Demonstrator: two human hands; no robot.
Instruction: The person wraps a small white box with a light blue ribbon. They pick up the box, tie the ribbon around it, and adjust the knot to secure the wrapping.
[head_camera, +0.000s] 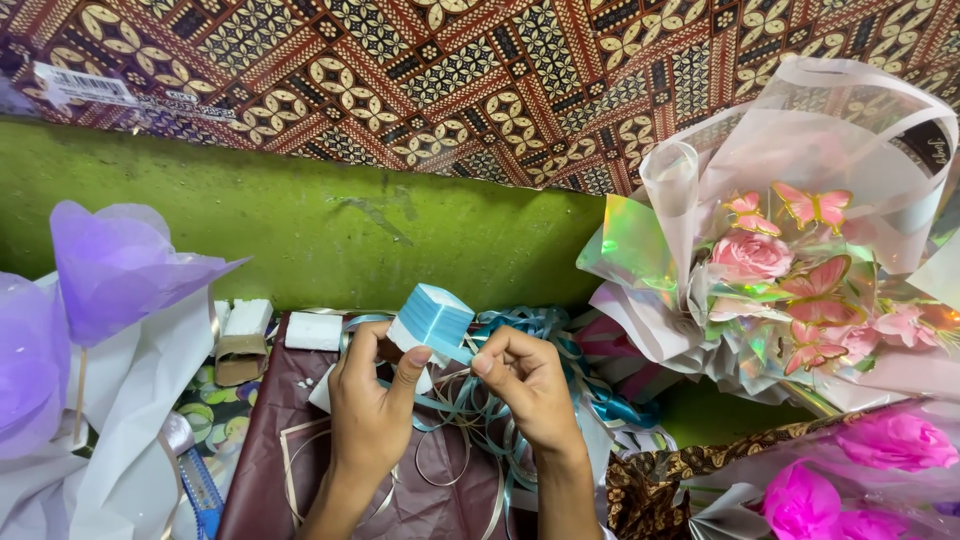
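I work against a green wall hung with brown batik cloth, over a dark maroon sheet spread as my surface. Nearest me, my left hand closes around a light blue ribbon roll, thumb pressed to its side. My right hand pinches the free ribbon end just beside the roll, fingers curled shut. Beneath both lies a loose tangle of blue and cream ribbon, so plenty is already unspooled; nothing I can see is tied yet. To the left stand purple tissue wraps and white foam blocks. Farther right, a finished pink rose bouquet with paper butterflies leans in clear wrap, and magenta paper flowers wait unwrapped.
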